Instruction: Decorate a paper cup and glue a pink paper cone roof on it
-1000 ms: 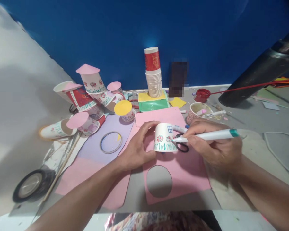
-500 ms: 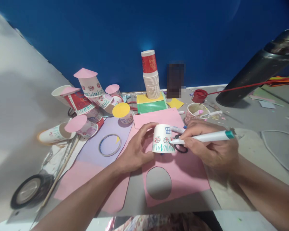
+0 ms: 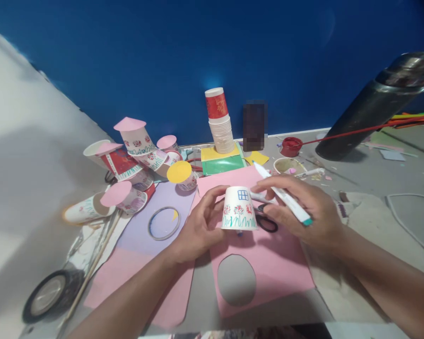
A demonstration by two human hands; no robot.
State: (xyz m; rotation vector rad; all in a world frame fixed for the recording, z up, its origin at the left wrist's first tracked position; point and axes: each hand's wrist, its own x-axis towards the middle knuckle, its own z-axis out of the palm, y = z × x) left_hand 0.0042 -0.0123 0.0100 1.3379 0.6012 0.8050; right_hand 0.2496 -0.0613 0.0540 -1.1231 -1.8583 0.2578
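Note:
Upside down in my left hand (image 3: 203, 226) is a white paper cup (image 3: 239, 209), gripped by its left side. A blue window, red flowers and green zigzag grass are drawn on it. My right hand (image 3: 305, 207) holds a white marker pen (image 3: 284, 195) with a green end, its tip pointing up and away from the cup. Behind the cup, black-handled scissors (image 3: 267, 223) lie partly hidden on pink paper (image 3: 282, 263), which has a round hole cut out near its front.
Decorated cups with pink paper roofs (image 3: 130, 124) crowd the left, beside a yellow-topped cup (image 3: 180, 174). A stack of paper cups (image 3: 221, 127) stands at the back. A dark flask (image 3: 371, 113) leans at right. Tape rolls (image 3: 163, 223) and a stick (image 3: 92, 268) lie left.
The marker's tip has left the cup's flowers and swung upward, while its green end has dropped toward me. The cup has turned slightly in my left hand, showing more of a third flower.

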